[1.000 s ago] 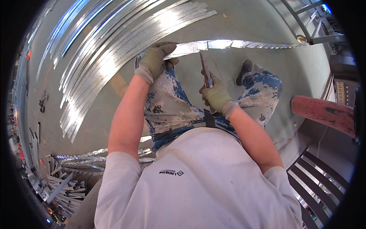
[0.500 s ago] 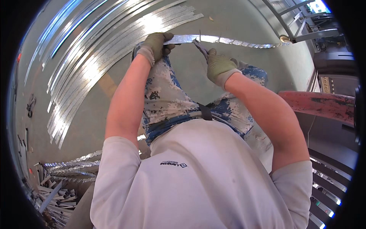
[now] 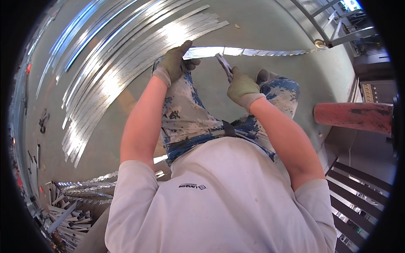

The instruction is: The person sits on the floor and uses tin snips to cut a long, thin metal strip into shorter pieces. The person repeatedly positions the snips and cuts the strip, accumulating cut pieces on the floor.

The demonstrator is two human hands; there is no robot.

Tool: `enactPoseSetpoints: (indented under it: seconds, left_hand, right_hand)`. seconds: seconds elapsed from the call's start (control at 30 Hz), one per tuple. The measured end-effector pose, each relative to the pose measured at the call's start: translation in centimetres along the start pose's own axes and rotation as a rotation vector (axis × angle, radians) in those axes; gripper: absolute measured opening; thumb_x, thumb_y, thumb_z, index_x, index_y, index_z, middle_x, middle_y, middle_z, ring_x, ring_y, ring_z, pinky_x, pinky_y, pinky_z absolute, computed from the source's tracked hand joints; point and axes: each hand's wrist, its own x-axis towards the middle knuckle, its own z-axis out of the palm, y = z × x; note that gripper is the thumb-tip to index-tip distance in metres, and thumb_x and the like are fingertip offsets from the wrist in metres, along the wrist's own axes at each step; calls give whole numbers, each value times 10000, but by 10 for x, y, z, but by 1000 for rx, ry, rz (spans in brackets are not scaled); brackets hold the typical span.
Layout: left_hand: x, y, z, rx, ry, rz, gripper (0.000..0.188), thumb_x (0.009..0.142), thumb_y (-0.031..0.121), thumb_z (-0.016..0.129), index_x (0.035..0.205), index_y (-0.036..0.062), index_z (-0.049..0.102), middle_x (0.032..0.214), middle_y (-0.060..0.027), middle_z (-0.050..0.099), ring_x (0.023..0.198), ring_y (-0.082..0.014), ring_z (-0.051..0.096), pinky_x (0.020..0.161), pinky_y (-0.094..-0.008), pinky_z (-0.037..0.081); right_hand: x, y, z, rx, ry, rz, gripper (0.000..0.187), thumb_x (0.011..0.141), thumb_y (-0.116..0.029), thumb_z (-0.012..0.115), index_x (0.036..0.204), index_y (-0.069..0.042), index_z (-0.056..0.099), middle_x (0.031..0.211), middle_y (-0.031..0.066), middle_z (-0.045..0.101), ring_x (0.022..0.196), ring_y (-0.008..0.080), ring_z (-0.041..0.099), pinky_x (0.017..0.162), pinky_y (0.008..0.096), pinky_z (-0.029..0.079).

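1. Grey floor (image 3: 270, 29) of a workshop: a fan of metal strips (image 3: 112, 78) lies at far left, a heap of metal pieces (image 3: 69, 219) at near left, and a metal frame (image 3: 313, 21) stands at far right

2. Left hand (image 3: 172, 65), gloved: thumb and fingers pinch the left end of a jagged-edged metal strip (image 3: 253, 52), which runs rightward toward the frame. Should this pinch loosen, the strip could twist, its unsupported length being long and thin

3. Right hand (image 3: 244, 87), gloved: closed round the handles of a snips-like tool (image 3: 224, 64), its tip at the strip's near edge. Whether the blades bite or merely touch cannot be told at this scale; a skewed angle could give a crooked or overdeep cut

4. Hazard at the gloves: the left fingers lie near the tool's tip, so blades skidding on smooth metal could reach them; sharp edges could also snag the fabric

5. Hazard at the right end: the strip finishes close to the frame, where a sideways pull could catch and bend it
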Motion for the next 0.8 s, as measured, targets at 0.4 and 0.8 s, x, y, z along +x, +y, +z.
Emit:
enactPoseSetpoints:
  seconds: [0.4, 0.8]
  left_hand:
    - [-17, 5, 25, 659, 280, 10, 536, 1147, 574, 656, 1187, 57, 788, 778, -43, 741, 561, -89, 566, 553, -267, 460]
    - [-28, 14, 33, 593, 288, 22, 514, 1131, 556, 695, 1198, 55, 793, 796, -31, 752, 587, -82, 572, 576, -271, 481]
  right_hand:
    - [8, 36, 15, 207, -99, -3, 638, 1021, -158, 669, 1641, -70, 548, 1425, 285, 735, 1275, 457, 742, 1112, 532, 585]
    - [-14, 19, 32, 1359, -637, 0, 608, 984, -31, 796, 1562, -64, 609, 1360, 138, 754, 1083, 270, 798, 879, 418, 682]
